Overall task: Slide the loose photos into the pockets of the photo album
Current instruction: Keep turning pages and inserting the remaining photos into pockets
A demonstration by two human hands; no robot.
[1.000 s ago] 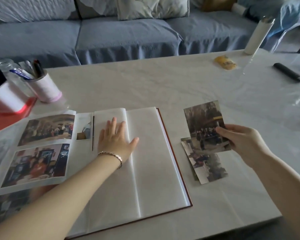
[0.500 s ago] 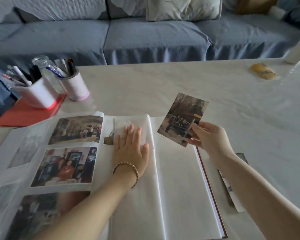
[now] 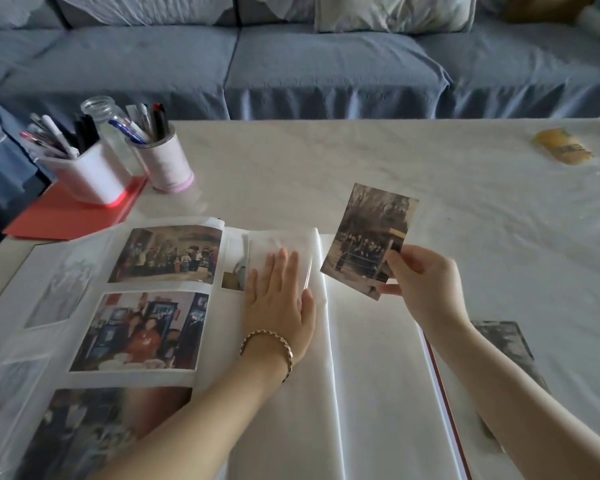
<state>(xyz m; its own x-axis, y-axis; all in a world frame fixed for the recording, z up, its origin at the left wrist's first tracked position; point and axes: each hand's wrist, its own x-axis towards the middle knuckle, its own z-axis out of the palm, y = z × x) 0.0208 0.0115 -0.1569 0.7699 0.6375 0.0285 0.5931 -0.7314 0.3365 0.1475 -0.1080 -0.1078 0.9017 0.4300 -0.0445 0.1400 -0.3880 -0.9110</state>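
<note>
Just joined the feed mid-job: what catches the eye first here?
The right hand pinches a brownish group photo by its lower corner above the blank right side of the open photo album. The left hand presses flat on the album near the spine, beside filled pockets on the left. Another loose photo lies on the table right of the album.

Open photo album (image 3: 371,375) lies flat, left pockets filled; a sepia photo (image 3: 368,233) tilts above its blank page.

Loose photos (image 3: 503,344) partly hidden, perhaps stacked.
</note>
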